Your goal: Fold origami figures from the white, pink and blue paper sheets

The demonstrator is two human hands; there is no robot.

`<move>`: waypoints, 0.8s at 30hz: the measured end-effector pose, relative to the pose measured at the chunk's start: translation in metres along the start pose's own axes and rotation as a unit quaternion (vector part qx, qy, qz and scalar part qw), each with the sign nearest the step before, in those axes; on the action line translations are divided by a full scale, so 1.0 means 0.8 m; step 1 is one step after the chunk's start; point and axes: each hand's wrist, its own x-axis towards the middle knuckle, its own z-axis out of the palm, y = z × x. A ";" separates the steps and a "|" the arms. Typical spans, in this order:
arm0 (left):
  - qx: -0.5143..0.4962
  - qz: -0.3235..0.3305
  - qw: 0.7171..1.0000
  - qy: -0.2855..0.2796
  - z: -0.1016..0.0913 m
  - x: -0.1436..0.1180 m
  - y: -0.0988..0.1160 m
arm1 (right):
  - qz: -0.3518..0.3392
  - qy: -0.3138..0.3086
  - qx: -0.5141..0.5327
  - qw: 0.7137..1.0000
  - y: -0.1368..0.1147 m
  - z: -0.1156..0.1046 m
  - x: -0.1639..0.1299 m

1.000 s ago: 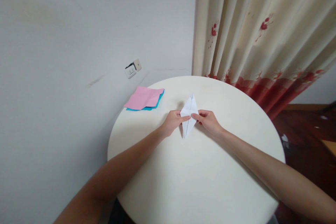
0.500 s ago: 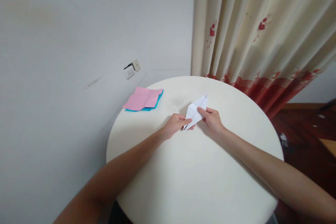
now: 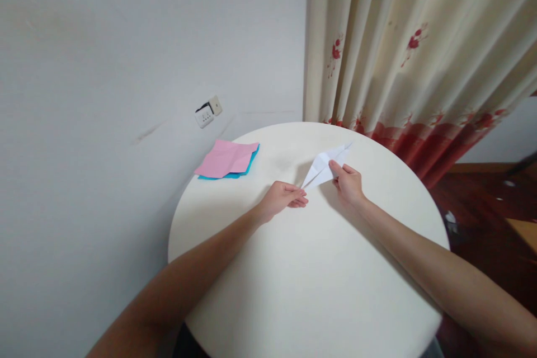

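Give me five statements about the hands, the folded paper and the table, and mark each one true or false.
1. The right hand pinches the folded white paper. True.
2. The left hand grips the white paper at its middle. False: its fingertips are at the paper's near tip at most; contact cannot be told.
3. A pink sheet lies on top of a blue sheet at the table's far left. True.
4. The table is square and dark. False: it is round and cream white.
5. The white paper lies wholly flat, spread open. False: it is folded to a narrow, pointed shape, its far point toward the curtain.
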 end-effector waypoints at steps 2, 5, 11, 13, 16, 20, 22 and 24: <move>0.016 0.007 1.000 -0.003 -0.005 0.001 0.002 | 0.008 0.006 0.011 1.000 -0.003 0.000 0.002; 0.053 0.072 0.994 0.063 -0.018 0.006 0.009 | 0.015 0.004 0.022 1.000 -0.005 0.000 0.002; -0.014 0.178 0.970 0.167 -0.033 0.012 0.022 | 0.076 -0.139 0.030 0.987 -0.008 0.008 -0.017; -0.037 0.146 0.983 0.103 -0.025 0.009 0.022 | 0.107 -0.181 0.028 0.977 -0.008 0.012 -0.027; -0.046 0.095 0.994 0.012 -0.006 0.003 0.017 | 0.128 -0.233 0.020 0.964 -0.007 0.017 -0.040; -0.022 0.064 0.997 0.030 0.009 0.001 0.005 | 0.111 -0.256 -0.020 0.960 -0.004 0.018 -0.045; -0.016 0.064 0.996 0.054 0.010 0.003 0.000 | 0.111 -0.268 -0.036 0.956 -0.002 0.018 -0.044; -0.020 0.067 0.995 0.066 0.009 0.005 -0.003 | 0.107 -0.278 -0.049 0.953 -0.001 0.017 -0.043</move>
